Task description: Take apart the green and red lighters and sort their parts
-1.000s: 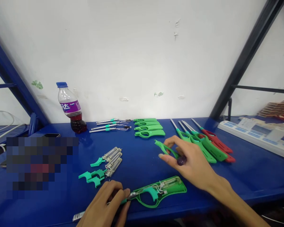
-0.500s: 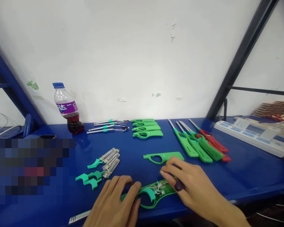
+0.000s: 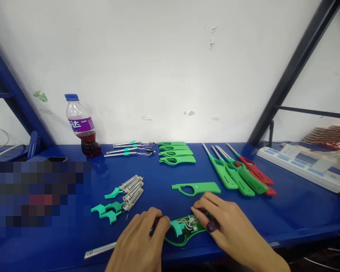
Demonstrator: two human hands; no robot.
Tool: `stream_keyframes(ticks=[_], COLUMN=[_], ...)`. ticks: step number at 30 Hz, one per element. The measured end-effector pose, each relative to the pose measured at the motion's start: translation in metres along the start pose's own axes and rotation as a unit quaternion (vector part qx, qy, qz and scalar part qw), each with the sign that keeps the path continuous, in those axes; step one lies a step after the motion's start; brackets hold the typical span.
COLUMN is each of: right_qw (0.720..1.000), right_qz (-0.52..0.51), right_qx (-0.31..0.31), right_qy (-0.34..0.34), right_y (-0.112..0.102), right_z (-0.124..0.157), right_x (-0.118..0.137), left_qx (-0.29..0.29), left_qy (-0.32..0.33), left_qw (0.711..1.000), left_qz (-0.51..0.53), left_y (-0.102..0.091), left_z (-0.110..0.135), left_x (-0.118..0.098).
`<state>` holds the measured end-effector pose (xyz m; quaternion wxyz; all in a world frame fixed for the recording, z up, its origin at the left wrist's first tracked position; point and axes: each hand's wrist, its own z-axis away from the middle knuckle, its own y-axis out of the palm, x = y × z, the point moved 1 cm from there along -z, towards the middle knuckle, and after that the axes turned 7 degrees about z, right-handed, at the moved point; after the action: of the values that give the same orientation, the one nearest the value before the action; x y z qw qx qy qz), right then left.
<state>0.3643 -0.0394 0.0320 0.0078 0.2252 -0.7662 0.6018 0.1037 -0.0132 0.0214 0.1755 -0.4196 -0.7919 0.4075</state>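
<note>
On the blue table's front edge lies an opened green lighter shell [image 3: 181, 243], with white wires and a teal trigger [image 3: 176, 228] inside it. My left hand [image 3: 141, 240] is closed on its front end, thumb and forefinger pinching beside the trigger. From under that hand a metal lighter tube [image 3: 100, 250] sticks out to the left. My right hand [image 3: 226, 223] grips the handle end with thumb and fingers, hiding part of it. Behind my right hand lies another green shell half [image 3: 200, 188].
Left of the hands lie several loose teal triggers [image 3: 110, 216] and clear lighter cartridges [image 3: 133, 189]. Farther back are metal tubes with wires [image 3: 124, 151] and green shell halves [image 3: 178, 160]. Green and red lighters [image 3: 235, 173], a power strip [image 3: 303, 168] and a drink bottle [image 3: 83, 126] stand around.
My left hand has shifted slightly right, its fingertips now closer to the trigger, which sits at a different angle in the shell. My right hand keeps its hold on the handle end.
</note>
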Motion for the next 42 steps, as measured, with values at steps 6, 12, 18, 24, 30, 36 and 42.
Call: stream_keyframes(ticks=[6, 12, 18, 24, 30, 36, 42], right_qw=[0.997, 0.982, 0.982, 0.988, 0.995, 0.995, 0.993], right_qz=[-0.070, -0.189, -0.187, -0.154, -0.075, -0.040, 0.011], right_qx=[0.011, 0.021, 0.016, 0.005, -0.038, -0.066, -0.106], right_qy=[0.007, 0.019, -0.008, -0.021, -0.054, -0.057, -0.057], right_y=[-0.006, -0.009, -0.010, -0.013, -0.008, -0.006, -0.006], right_z=[-0.001, -0.003, -0.003, 0.001, 0.004, 0.005, 0.002], right_x=[0.001, -0.007, -0.007, -0.009, -0.012, -0.011, -0.011], left_qx=[0.024, 0.009, 0.026, -0.005, -0.030, -0.063, -0.060], left_qy=[-0.057, -0.025, 0.004, -0.021, -0.005, 0.011, 0.011], left_qw=[0.992, 0.998, 0.995, 0.982, 0.985, 0.989, 0.989], left_qz=[-0.109, -0.053, 0.093, 0.185, 0.168, 0.133, 0.137], left_y=[-0.015, -0.003, 0.011, 0.015, 0.013, 0.013, 0.012], left_z=[0.009, 0.005, -0.007, -0.006, -0.008, -0.010, -0.010], left_x=[0.040, 0.023, 0.000, 0.003, 0.000, -0.001, -0.001])
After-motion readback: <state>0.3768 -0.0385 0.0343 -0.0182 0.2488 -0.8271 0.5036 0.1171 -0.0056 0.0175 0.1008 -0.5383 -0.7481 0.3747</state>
